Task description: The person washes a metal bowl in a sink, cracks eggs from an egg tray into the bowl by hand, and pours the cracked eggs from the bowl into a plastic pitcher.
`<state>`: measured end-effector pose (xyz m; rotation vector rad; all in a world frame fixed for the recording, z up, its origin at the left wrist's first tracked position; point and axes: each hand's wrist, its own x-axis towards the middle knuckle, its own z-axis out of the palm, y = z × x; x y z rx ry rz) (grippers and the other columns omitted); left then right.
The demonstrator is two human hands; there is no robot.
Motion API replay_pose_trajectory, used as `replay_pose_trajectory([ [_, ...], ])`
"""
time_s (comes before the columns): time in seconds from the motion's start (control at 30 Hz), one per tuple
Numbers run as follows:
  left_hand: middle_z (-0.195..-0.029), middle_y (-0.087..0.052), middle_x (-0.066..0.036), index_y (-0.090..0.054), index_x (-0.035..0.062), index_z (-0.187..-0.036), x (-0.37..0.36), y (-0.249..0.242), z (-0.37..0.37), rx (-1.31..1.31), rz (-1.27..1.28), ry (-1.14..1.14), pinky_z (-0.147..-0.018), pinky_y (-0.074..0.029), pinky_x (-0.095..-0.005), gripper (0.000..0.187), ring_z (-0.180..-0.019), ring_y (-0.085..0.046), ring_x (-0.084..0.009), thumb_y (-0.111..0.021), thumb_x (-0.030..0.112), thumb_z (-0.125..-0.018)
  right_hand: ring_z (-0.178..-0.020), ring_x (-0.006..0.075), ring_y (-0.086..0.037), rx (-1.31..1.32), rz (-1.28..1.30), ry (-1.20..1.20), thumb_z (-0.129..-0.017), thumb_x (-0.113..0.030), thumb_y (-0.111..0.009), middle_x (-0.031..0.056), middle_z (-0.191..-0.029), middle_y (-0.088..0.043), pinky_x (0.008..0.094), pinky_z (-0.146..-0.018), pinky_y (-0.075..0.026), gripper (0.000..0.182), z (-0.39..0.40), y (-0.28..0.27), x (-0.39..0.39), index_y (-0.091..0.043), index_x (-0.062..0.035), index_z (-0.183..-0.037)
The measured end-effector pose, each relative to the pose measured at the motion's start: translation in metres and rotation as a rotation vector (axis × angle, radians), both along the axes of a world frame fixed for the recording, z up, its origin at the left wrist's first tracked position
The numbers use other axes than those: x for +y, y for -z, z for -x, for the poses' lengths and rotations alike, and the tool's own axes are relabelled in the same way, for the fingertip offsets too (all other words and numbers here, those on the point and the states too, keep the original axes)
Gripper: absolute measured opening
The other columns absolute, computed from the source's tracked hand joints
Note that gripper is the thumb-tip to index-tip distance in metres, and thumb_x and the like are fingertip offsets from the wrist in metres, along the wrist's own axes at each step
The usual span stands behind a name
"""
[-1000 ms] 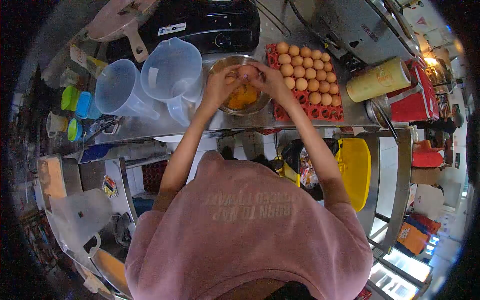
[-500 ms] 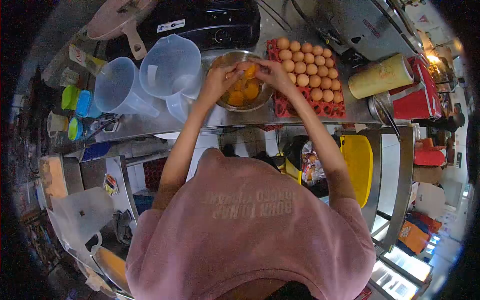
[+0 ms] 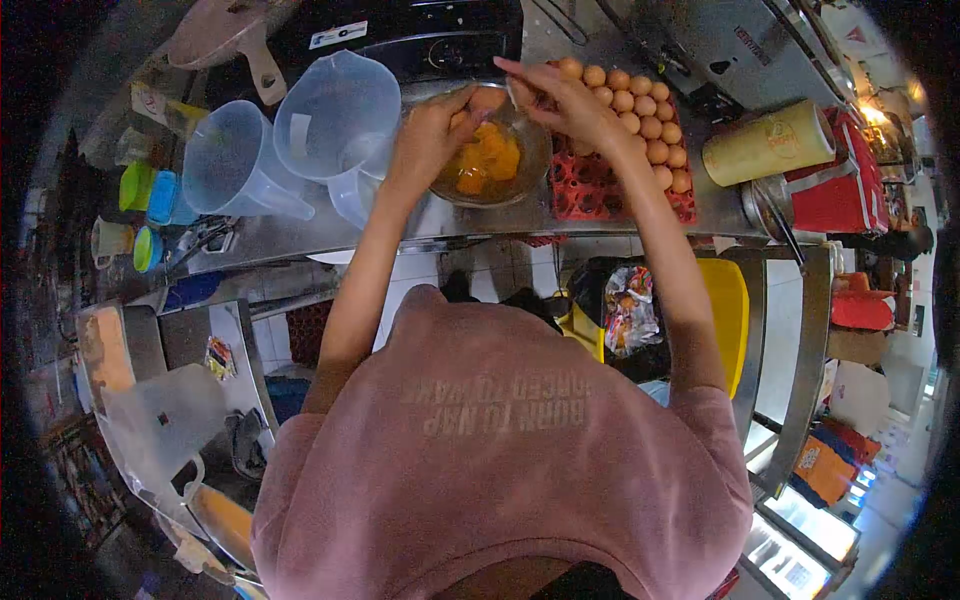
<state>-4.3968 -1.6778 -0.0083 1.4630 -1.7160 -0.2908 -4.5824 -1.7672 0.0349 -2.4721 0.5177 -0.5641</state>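
A chip of shell could drop among the yolks [image 3: 488,160] if the brown eggshell [image 3: 488,99] crumbles under the left hand [image 3: 432,138], since it sits right over the far part of the metal bowl [image 3: 537,150]. Clinging egg white could also drip past the rim onto the surface [image 3: 285,243] if the shell swings outward. The right forearm passes over the red tray [image 3: 597,203], so a low sweep might knock one of the eggs [image 3: 650,128]; the left wrist is near a clear jug [image 3: 335,120] and could bump it.

The eggshell lies at the left hand's fingertips, pinched there. The right hand [image 3: 567,103] is beside it, thumb and fingers partly spread between bowl and tray; whether it grips a piece of shell, I cannot tell.
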Motion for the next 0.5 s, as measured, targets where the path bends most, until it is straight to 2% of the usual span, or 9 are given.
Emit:
replay_pose_trajectory([
  [0.13,-0.095,-0.057,-0.020,-0.055,0.0020,-0.105,0.001,-0.011,0.003,-0.062,-0.013,0.003,-0.073,-0.044,-0.0378,0.039,-0.085,-0.056,-0.0337,-0.056,0.030,-0.077,-0.085,0.0163,-0.048,-0.088,0.134,-0.036,-0.070,0.005,-0.056,0.0060,-0.095,-0.050,0.0265,-0.077,-0.040,0.059,-0.010,0.006,0.006,-0.041,-0.0157,-0.123],
  [0.23,-0.093,-0.057,-0.021,-0.055,0.0018,-0.105,0.005,-0.020,0.009,-0.112,-0.032,0.030,-0.073,-0.044,-0.0379,0.040,-0.084,-0.056,-0.0342,-0.056,0.030,-0.077,-0.093,0.0151,-0.049,-0.178,0.240,0.002,-0.073,0.003,-0.054,0.0051,-0.103,-0.050,0.0258,-0.079,-0.042,0.048,-0.010,0.051,-0.006,-0.044,-0.0095,-0.118],
  [0.33,-0.093,-0.058,-0.020,-0.057,0.0005,-0.102,0.011,-0.018,0.017,-0.084,-0.114,-0.057,-0.072,-0.044,-0.0377,0.041,-0.083,-0.057,-0.0319,-0.056,0.033,-0.077,-0.099,0.0147,-0.048,-0.441,-0.685,0.046,-0.078,-0.001,-0.051,0.0043,-0.109,-0.049,0.0266,-0.082,-0.043,0.036,-0.006,0.073,0.015,-0.045,-0.0047,-0.113],
  [0.37,-0.095,-0.058,-0.019,-0.056,0.0008,-0.103,0.011,-0.014,0.017,-0.031,-0.129,-0.043,-0.074,-0.044,-0.0354,0.040,-0.085,-0.057,-0.0304,-0.055,0.032,-0.079,-0.101,0.0139,-0.047,-0.332,-0.524,0.147,-0.082,-0.005,-0.049,0.0040,-0.110,-0.048,0.0268,-0.084,-0.043,0.032,0.001,0.081,0.014,-0.045,-0.0031,-0.113],
  [0.43,-0.099,-0.058,-0.017,-0.054,0.0015,-0.105,0.010,-0.001,0.013,0.077,-0.163,0.008,-0.078,-0.043,-0.0309,0.038,-0.090,-0.057,-0.0273,-0.053,0.030,-0.081,-0.102,0.0154,-0.047,-0.517,-0.876,0.184,-0.082,-0.006,-0.048,0.0070,-0.112,-0.047,0.0278,-0.084,-0.043,0.035,0.017,0.067,0.043,-0.041,-0.0036,-0.116],
  [0.47,-0.096,-0.058,-0.015,-0.054,0.0012,-0.104,0.012,0.002,0.015,0.297,-0.209,0.020,-0.074,-0.045,-0.0303,0.038,-0.088,-0.057,-0.0255,-0.053,0.032,-0.081,-0.103,0.0162,-0.047,-0.618,-1.046,0.206,-0.082,-0.006,-0.047,0.0085,-0.113,-0.046,0.0282,-0.083,-0.043,0.036,0.027,0.061,0.054,-0.040,-0.0038,-0.118],
  [0.5,-0.093,-0.059,-0.013,-0.055,0.0010,-0.103,0.016,0.005,0.017,0.515,-0.259,0.032,-0.071,-0.046,-0.0297,0.039,-0.085,-0.057,-0.0236,-0.052,0.034,-0.082,-0.100,0.0192,-0.050,-0.750,-1.243,0.316,-0.082,-0.010,-0.049,0.0077,-0.110,-0.050,0.0330,-0.084,-0.042,0.039,0.039,0.071,0.058,-0.037,-0.0068,-0.119],
])
